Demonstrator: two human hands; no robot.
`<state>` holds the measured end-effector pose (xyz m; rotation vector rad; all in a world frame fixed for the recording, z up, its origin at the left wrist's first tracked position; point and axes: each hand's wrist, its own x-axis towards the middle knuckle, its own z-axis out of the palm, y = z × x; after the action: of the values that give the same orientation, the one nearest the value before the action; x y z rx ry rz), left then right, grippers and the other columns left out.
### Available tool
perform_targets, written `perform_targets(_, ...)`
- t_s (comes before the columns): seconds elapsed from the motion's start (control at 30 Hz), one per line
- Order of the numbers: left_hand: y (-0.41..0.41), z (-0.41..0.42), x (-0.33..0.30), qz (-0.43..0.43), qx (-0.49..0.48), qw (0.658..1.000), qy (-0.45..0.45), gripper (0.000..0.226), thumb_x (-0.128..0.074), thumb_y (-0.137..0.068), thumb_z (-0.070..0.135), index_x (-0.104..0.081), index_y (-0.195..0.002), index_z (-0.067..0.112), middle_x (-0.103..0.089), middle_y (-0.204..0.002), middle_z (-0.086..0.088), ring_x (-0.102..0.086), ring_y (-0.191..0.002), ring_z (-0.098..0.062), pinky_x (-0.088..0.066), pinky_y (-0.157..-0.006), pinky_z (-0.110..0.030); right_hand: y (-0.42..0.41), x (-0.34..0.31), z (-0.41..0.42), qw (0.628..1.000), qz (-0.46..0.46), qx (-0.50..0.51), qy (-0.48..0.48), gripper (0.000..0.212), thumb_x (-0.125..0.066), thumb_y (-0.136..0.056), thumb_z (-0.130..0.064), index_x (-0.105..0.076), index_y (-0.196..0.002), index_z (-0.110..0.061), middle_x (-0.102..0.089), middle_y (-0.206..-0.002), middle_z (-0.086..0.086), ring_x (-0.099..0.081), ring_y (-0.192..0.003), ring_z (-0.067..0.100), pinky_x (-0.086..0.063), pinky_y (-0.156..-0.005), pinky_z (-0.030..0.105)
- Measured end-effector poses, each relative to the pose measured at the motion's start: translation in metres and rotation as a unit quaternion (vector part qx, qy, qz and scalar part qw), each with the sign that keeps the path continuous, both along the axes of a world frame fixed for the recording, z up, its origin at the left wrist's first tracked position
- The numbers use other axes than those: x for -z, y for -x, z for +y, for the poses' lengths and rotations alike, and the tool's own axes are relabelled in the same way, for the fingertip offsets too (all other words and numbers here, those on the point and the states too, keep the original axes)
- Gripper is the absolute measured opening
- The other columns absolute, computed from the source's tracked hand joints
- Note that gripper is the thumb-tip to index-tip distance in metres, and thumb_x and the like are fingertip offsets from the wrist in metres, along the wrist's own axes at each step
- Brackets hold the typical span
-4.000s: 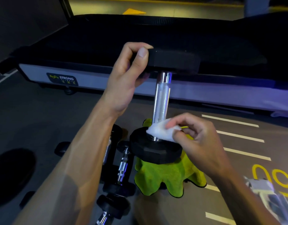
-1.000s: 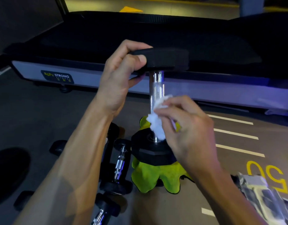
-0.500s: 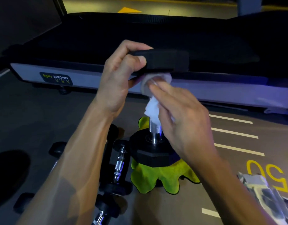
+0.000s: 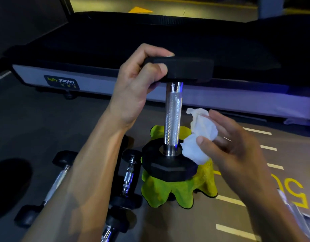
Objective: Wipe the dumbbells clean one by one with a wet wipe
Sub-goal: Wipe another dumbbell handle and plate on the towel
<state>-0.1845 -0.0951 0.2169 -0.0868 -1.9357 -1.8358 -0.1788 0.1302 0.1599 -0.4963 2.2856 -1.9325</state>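
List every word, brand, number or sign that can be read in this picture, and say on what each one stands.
"BODY STRONG": on the dark label on the grey side of the treadmill.
Smaller lines under it on that label: too small and blurred to read.
"50": painted in yellow on the floor, seen upside down.
Yellow arrow: painted on the floor beyond the treadmill, no text.
Dumbbell and wipe: no readable text.

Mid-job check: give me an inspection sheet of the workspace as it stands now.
Surface: grey floor with painted lines.
Job's things: upright dumbbell stands on a green cloth; wet wipe is beside its handle, just off it.
Clutter: smaller dumbbells lie on the floor at left; a packet at right.
Hands: left hand grips the top weight; right hand pinches the wipe.
Cables: nothing seen.
Surroundings: treadmill behind.
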Motion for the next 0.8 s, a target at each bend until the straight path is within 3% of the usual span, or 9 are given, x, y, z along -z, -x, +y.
perform_targets(0.1,0.001,0.001,0.000,0.000,-0.004,1.000,-0.002,0.024,-0.060,-0.075,0.035,-0.070,-0.096,0.030,-0.056,-0.103,-0.013,-0.049,-0.094,-0.025,-0.041,-0.081,-0.045,0.006,0.000,0.000,0.998,-0.036,0.004,-0.042,0.060,-0.075,-0.090,0.000,-0.060,-0.140,-0.031,-0.078,-0.117,-0.015,-0.075,-0.107,0.003,-0.062,-0.095,0.041)
perform_targets(0.17,0.002,0.000,0.001,-0.003,-0.006,1.000,0.003,0.025,-0.060,-0.076,0.035,-0.070,-0.097,0.029,-0.057,-0.103,-0.012,-0.050,-0.095,-0.025,-0.043,-0.082,-0.045,0.012,-0.001,-0.001,0.994,0.003,0.035,-0.103,0.044,-0.074,-0.093,-0.013,-0.067,-0.130,-0.034,-0.078,-0.111,-0.014,-0.076,-0.098,0.001,-0.063,-0.089,0.043)
perform_targets(0.3,0.002,-0.002,0.002,-0.006,-0.006,1.000,0.005,0.023,-0.060,-0.076,0.036,-0.071,-0.096,0.033,-0.058,-0.104,-0.010,-0.052,-0.098,-0.024,-0.044,-0.085,-0.045,0.023,-0.005,-0.008,0.983,0.063,0.045,-0.167,0.014,-0.068,-0.097,-0.028,-0.076,-0.098,-0.040,-0.075,-0.087,-0.022,-0.069,-0.083,-0.004,-0.055,-0.073,0.023)
perform_targets(0.33,0.002,-0.002,0.002,-0.007,-0.007,1.000,0.006,0.023,-0.060,-0.076,0.036,-0.071,-0.096,0.033,-0.058,-0.104,-0.010,-0.052,-0.098,-0.024,-0.044,-0.085,-0.045,0.026,-0.005,-0.011,0.979,0.079,0.043,-0.181,0.015,-0.067,-0.097,-0.028,-0.075,-0.092,-0.040,-0.073,-0.082,-0.021,-0.066,-0.080,0.000,-0.050,-0.068,0.019)
perform_targets(0.4,0.002,-0.002,0.002,-0.008,-0.008,1.000,0.007,0.023,-0.060,-0.076,0.036,-0.071,-0.096,0.033,-0.059,-0.105,-0.011,-0.053,-0.098,-0.024,-0.045,-0.085,-0.046,0.033,-0.003,-0.018,0.969,0.128,0.055,-0.206,0.014,-0.067,-0.098,-0.031,-0.072,-0.088,-0.040,-0.070,-0.082,-0.015,-0.063,-0.087,0.015,-0.049,-0.075,0.030)
perform_targets(0.5,0.002,-0.001,0.002,-0.005,-0.009,1.000,0.007,0.021,-0.060,-0.077,0.036,-0.071,-0.095,0.034,-0.059,-0.105,-0.012,-0.053,-0.096,-0.026,-0.044,-0.084,-0.046,0.042,-0.006,-0.028,0.955,0.156,0.048,-0.246,0.008,-0.072,-0.094,-0.034,-0.077,-0.100,-0.034,-0.075,-0.098,-0.008,-0.065,-0.102,0.027,-0.046,-0.084,0.034)
perform_targets(0.6,0.003,0.000,0.002,-0.002,-0.007,1.000,0.014,0.022,-0.059,-0.078,0.035,-0.070,-0.097,0.031,-0.058,-0.104,-0.012,-0.051,-0.094,-0.027,-0.043,-0.082,-0.046,0.044,-0.009,-0.035,0.962,0.098,0.012,-0.253,0.018,-0.077,-0.092,-0.032,-0.078,-0.109,-0.025,-0.078,-0.098,-0.009,-0.070,-0.093,0.013,-0.045,-0.075,0.024)
perform_targets(0.7,0.004,0.001,0.002,0.003,-0.006,1.000,0.014,0.022,-0.059,-0.078,0.034,-0.070,-0.097,0.030,-0.058,-0.102,-0.013,-0.050,-0.092,-0.028,-0.043,-0.081,-0.045,0.042,-0.018,-0.032,0.984,-0.048,-0.065,-0.161,0.010,-0.074,-0.096,-0.021,-0.075,-0.104,-0.016,-0.079,-0.083,0.005,-0.074,-0.072,0.017,-0.055,-0.060,0.025)
perform_targets(0.8,0.005,0.003,0.001,0.004,-0.006,1.000,0.010,0.020,-0.060,-0.077,0.034,-0.071,-0.094,0.032,-0.058,-0.101,-0.013,-0.050,-0.091,-0.027,-0.043,-0.081,-0.044,0.041,-0.032,-0.013,0.967,-0.195,-0.146,-0.081,0.017,-0.061,-0.100,-0.005,-0.073,-0.110,-0.012,-0.080,-0.099,0.013,-0.076,-0.084,0.017,-0.063,-0.078,0.025)
